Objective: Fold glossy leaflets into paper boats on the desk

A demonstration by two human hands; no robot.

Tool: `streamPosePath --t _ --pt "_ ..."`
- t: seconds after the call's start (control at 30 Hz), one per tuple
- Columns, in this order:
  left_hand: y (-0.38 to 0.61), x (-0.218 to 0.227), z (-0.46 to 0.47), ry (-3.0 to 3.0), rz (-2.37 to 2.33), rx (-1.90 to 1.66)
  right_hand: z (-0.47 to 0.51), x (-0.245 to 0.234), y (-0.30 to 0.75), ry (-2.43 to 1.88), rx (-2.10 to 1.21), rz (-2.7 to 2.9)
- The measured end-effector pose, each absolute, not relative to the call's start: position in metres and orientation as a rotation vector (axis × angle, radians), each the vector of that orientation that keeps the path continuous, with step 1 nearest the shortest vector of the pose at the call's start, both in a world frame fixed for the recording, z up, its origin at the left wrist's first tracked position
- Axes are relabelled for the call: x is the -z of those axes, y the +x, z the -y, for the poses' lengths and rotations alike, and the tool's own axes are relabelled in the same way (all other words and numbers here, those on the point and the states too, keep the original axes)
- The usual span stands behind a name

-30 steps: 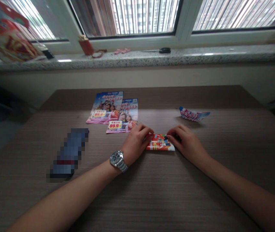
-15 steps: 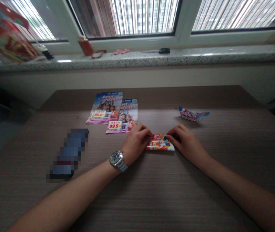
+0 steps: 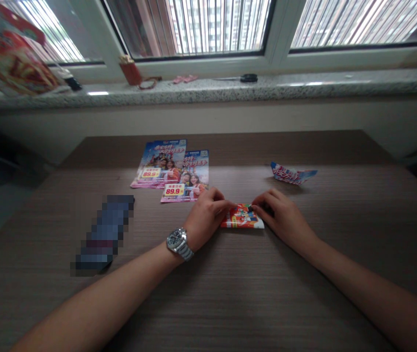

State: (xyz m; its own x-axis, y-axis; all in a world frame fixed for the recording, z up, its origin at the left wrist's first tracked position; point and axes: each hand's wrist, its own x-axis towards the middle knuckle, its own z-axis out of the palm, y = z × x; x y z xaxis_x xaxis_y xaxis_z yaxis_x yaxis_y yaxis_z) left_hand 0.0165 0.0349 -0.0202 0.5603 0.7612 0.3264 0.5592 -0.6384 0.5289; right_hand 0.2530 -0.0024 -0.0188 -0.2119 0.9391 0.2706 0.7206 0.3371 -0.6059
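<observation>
A folded red and white leaflet lies flat on the brown wooden table in front of me. My left hand, with a metal watch on its wrist, pinches the leaflet's left end with curled fingers. My right hand presses and pinches the top right edge of the same leaflet. Both hands rest on the tabletop.
Two flat printed leaflets lie further back on the left. A folded paper boat sits at the back right. A blurred dark object lies to the left. The stone window sill behind holds a red cup, scissors and a colourful bag.
Almost nothing has moved. My fingers have shifted slightly along the top edge of the folded leaflet, which stays in place.
</observation>
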Motion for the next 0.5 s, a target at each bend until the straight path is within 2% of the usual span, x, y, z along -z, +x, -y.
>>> streamPosePath --t 0.5 --pt "0.0190 0.0113 -0.0288 2.711 -1.127 -0.543 0.0044 0.0176 0.2561 -1.342 -0.332 2.045"
